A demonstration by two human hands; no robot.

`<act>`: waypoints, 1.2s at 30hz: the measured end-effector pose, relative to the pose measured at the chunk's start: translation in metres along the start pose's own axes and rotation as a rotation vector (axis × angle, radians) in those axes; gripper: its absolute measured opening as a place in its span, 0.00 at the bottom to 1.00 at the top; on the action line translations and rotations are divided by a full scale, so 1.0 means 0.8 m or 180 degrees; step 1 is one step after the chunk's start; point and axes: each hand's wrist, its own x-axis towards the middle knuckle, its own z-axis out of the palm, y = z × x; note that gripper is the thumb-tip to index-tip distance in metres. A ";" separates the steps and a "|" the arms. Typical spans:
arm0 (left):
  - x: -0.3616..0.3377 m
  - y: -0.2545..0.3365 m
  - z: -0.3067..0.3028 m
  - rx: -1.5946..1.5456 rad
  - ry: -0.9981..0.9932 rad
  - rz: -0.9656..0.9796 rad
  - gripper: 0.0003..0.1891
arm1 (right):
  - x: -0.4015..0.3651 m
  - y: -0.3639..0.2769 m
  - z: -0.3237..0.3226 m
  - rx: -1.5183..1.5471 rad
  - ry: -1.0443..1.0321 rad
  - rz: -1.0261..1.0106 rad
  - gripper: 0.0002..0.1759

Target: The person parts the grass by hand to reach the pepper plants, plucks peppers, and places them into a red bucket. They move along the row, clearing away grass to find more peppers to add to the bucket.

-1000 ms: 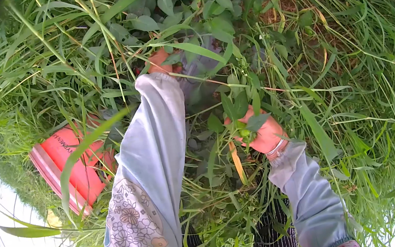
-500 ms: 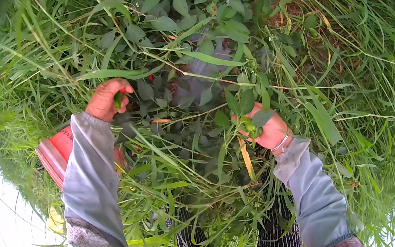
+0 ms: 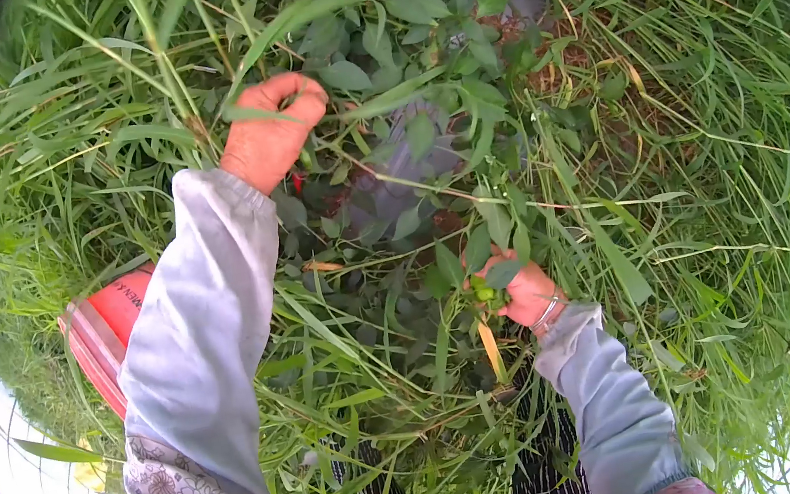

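Observation:
My left hand (image 3: 275, 127) is closed, its fingers curled among the leaves of a pepper plant (image 3: 346, 74). What lies between those fingertips is hidden. Just below that hand hangs a small red pepper (image 3: 297, 181). Lower and to the right, my right hand (image 3: 525, 291) is closed around several green peppers (image 3: 488, 291), partly covered by leaves. A bracelet circles the right wrist.
A red bucket (image 3: 111, 325) leans at the left, partly behind my left sleeve. Tall grass (image 3: 716, 232) crowds around the plants. Grey plastic sheeting (image 3: 408, 159) shows on the soil. My striped trouser legs (image 3: 548, 473) are at the bottom.
My left hand has moved up and right into the leaves, and the green pepper seen in it before is out of sight. My right hand has shifted slightly down, still around the green peppers.

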 end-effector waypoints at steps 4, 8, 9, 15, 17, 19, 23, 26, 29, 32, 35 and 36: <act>0.022 0.053 0.017 0.1405 0.0397 0.0659 0.16 | 0.008 0.004 -0.004 -0.0332 -0.0070 0.0112 0.15; 0.056 0.045 0.024 0.4584 -0.1421 -0.0566 0.16 | 0.007 0.001 0.003 -0.0983 0.0096 -0.0139 0.18; 0.054 0.021 0.029 0.4713 -0.1567 -0.0678 0.16 | 0.003 0.002 0.004 -0.1088 0.0150 -0.0187 0.19; -0.008 0.005 0.029 0.3676 -0.0962 -0.0477 0.22 | -0.044 -0.035 0.027 -0.2061 -0.0312 -0.0152 0.15; -0.020 0.002 0.020 0.2976 -0.1010 -0.0548 0.24 | -0.062 -0.056 0.045 -0.1769 -0.0722 -0.0380 0.16; -0.035 0.002 0.019 0.2282 -0.1131 -0.0825 0.27 | -0.085 -0.098 0.084 -0.1603 -0.0740 -0.0579 0.19; -0.071 -0.002 0.019 0.1506 -0.0895 -0.0616 0.28 | -0.020 -0.137 0.120 -0.0809 -0.0572 -0.0521 0.27; -0.074 0.000 0.023 0.1361 -0.1111 -0.0796 0.29 | 0.053 -0.135 0.136 0.0150 -0.0887 -0.0320 0.20; -0.071 -0.002 0.027 0.1452 -0.1379 -0.1023 0.29 | 0.092 -0.125 0.156 0.0611 -0.1142 -0.0273 0.13; -0.069 0.009 0.028 0.1664 -0.1772 -0.0815 0.29 | 0.102 -0.115 0.154 0.0848 -0.1318 -0.0180 0.10; -0.058 0.033 0.007 -0.0391 -0.1639 -0.0866 0.29 | 0.092 -0.110 0.140 0.1045 -0.1502 -0.0240 0.10; -0.054 0.058 -0.006 -0.0475 -0.1616 -0.1033 0.27 | 0.087 -0.106 0.134 0.1079 -0.1600 -0.0284 0.11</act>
